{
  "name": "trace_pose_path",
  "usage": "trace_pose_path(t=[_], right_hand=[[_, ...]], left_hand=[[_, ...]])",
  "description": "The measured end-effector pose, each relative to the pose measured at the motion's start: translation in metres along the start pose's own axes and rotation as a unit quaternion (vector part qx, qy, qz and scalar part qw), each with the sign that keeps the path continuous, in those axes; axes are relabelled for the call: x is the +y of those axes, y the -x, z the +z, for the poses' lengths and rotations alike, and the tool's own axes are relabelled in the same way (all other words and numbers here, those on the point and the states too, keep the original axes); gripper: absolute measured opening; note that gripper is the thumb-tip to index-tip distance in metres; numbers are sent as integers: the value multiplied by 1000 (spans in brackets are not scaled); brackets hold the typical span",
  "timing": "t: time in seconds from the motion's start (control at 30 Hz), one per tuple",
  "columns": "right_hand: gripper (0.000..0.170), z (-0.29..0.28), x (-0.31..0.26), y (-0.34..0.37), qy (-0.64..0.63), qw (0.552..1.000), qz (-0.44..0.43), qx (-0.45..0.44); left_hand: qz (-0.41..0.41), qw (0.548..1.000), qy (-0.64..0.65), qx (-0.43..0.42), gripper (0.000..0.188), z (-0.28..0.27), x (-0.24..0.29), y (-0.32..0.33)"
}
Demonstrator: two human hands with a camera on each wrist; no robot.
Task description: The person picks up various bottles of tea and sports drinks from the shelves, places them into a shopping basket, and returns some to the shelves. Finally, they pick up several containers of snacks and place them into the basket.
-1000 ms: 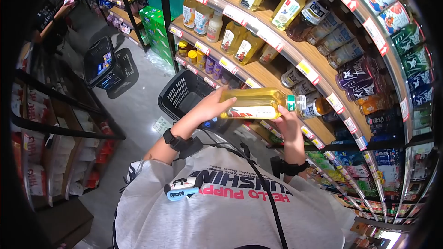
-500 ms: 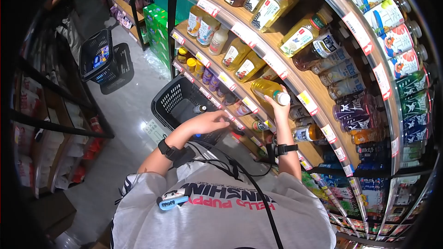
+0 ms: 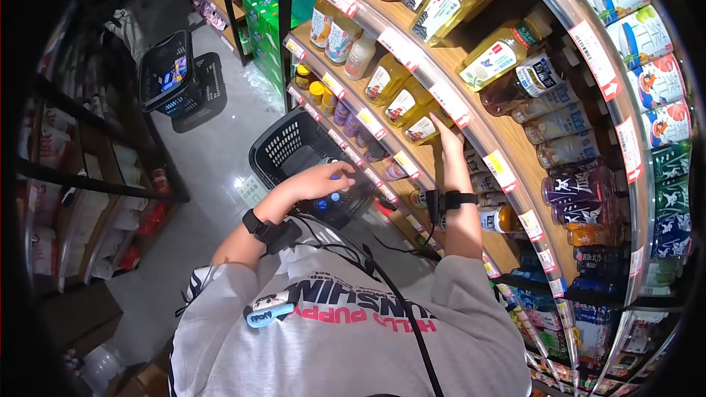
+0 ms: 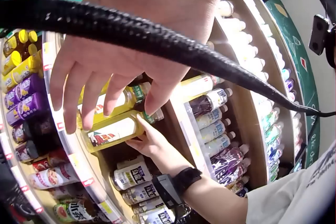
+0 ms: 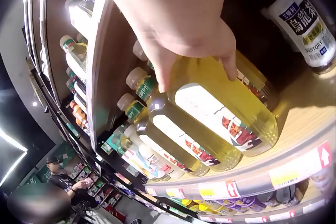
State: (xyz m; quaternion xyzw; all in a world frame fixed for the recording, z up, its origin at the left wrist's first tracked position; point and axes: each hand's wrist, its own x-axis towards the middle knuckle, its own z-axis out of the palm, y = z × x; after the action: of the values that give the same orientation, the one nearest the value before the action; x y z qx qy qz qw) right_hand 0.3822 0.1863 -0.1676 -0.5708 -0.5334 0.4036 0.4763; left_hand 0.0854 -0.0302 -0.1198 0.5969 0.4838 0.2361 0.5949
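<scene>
My right hand (image 3: 450,145) grips a large bottle of yellow drink (image 3: 421,131) at the front of the middle shelf. In the right wrist view, the thumb and fingers of my right hand (image 5: 178,24) lie on either side of the bottle's (image 5: 220,111) upper part, its base on the wood. Matching bottles (image 5: 184,137) stand in a row beside it. My left hand (image 3: 321,181) hangs empty over the basket, fingers loosely extended. The left wrist view shows my left hand (image 4: 136,35) spread in front of the shelf, with the held bottle (image 4: 113,132) beyond it.
A black basket (image 3: 276,143) holding a few items stands on the floor by the shelf. Another basket (image 3: 165,73) is farther down the aisle, near another person. A dark-labelled tea bottle (image 5: 304,24) stands beyond the held one. Shelving (image 3: 73,213) lines the left side.
The yellow bottle has moved from both hands onto the shelf in my right hand. My left hand let go of it and moved back over the basket.
</scene>
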Motion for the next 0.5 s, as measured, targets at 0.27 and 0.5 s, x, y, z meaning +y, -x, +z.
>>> trace_pose_path(t=[0.27, 0.5], right_hand=[[49, 16, 13, 45, -176, 982, -56, 39], [21, 63, 179, 185, 168, 985, -20, -26]], left_hand=[[-112, 992, 32, 40, 38, -9, -124, -10], [-331, 930, -122, 105, 41, 7, -327, -29]])
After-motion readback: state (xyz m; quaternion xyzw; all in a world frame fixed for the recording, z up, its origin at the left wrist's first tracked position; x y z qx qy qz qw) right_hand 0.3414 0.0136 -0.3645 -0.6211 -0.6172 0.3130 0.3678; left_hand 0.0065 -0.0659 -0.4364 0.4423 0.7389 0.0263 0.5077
